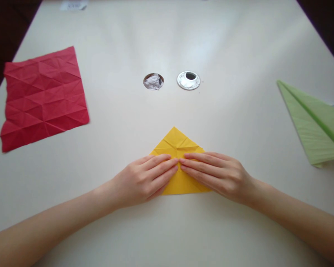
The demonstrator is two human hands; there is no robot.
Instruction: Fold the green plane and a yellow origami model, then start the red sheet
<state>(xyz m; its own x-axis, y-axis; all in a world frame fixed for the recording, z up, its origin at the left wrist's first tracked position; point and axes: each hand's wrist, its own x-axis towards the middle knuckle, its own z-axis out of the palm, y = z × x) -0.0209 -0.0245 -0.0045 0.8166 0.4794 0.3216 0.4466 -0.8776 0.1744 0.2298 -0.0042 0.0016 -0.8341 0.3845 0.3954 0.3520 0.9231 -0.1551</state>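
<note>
A yellow sheet of folding paper [176, 142], creased and folded into a pointed shape, lies on the table with its tip facing away from me. My left hand [144, 178] rests on its left side, fingers stretched out flat. From the other side my right hand [219, 174] presses on the paper in the same way. The fingertips of both hands nearly meet at the middle crease. Both thumbs are out of sight, and the hands cover the paper's side corners.
At the left lies a creased red paper sheet [44, 98]. A folded light green paper [311, 126] is at the right edge. Beyond the yellow paper, the white table [114, 122] has a round hole with crumpled paper [153, 81] and a metal-rimmed hole [187, 85].
</note>
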